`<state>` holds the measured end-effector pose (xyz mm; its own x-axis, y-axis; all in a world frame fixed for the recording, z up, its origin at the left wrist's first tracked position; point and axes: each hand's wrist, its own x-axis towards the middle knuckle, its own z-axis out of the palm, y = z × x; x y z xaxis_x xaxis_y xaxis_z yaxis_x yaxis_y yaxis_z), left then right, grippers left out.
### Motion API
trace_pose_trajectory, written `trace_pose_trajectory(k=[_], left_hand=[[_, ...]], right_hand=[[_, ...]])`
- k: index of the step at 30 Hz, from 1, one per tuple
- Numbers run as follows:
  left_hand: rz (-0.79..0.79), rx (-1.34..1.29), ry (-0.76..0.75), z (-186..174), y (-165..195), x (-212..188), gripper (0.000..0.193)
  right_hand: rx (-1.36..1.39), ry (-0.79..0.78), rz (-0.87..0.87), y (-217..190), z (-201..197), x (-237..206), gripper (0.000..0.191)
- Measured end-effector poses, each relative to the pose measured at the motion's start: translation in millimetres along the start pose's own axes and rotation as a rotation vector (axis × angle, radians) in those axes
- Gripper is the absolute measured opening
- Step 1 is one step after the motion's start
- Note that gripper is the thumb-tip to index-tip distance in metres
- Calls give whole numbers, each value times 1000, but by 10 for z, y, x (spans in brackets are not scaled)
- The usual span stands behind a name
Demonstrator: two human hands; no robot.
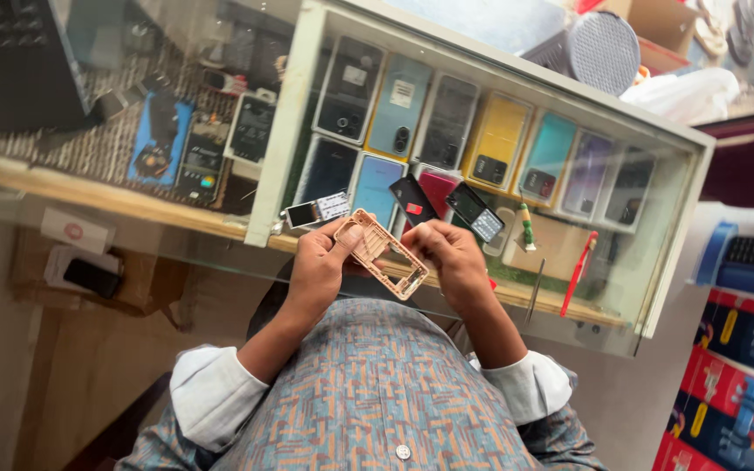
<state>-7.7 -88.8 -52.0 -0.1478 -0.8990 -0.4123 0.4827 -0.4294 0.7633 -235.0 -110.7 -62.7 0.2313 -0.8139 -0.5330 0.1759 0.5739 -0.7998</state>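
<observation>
— Largest item first: what is it?

— Glass-topped display counter (307, 113), white-framed, running from near left to far right. Under the glass: rows of boxed phones (447, 122) in dark, blue, yellow, teal and lilac. Far right, on top of the counter, a round grey mesh-fronted object (602, 51), possibly a speaker; cut off, so not certain.

— Next down?

— Loose on the glass by the hands: a small bar phone with a pale screen (318, 210) to the left, a dark handset with a keypad (475, 212) to the right, a red card-like piece (436, 187) between them. Further right, a red pen-shaped tool (579, 272) and thin metal tweezers (534, 290).

— And the item in hand?

— Phone middle frame (383, 253), pinkish-gold, an open rectangle with its centre empty. It sits between both hands, above the counter's near edge. Long axis runs diagonally, upper-left end to lower-right end.

— Hands?

— Left hand (323, 260): closed on the frame's upper-left end, thumb laid across the top face. Right hand (453, 253): curled, fingertips pinched together at the frame's right long edge. Whether it grips the frame itself or a small part against it cannot be told. The left hand has the firmer hold; the frame lies to its right, and to the left of the right hand.

— Anything unreadable?

— The right fingertips hide the contact point. The frame's lower end is partly covered by the right hand. Items under the glass at far left are blurred by reflection. The sleeves are rolled, white cuffs (211, 392) showing.
</observation>
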Motion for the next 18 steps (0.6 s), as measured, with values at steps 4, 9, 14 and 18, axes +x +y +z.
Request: trace_pose_trajectory(k=[4,9,14,18], left_hand=[[-80,-120,0,-167,82,-216,39],[-87,-217,32,-552,124,-457,39],[6,-237,62,-951,161,-609,37],[82,-183,31,-1095,245,-638,37]], right_hand=[[-218,-9,-181,58,240,14,16],[-246,-141,-181,150,754,0,30],[-485,-203,-74,72,1373,-169,24],[-578,-149,-77,2,1702,-249,26]])
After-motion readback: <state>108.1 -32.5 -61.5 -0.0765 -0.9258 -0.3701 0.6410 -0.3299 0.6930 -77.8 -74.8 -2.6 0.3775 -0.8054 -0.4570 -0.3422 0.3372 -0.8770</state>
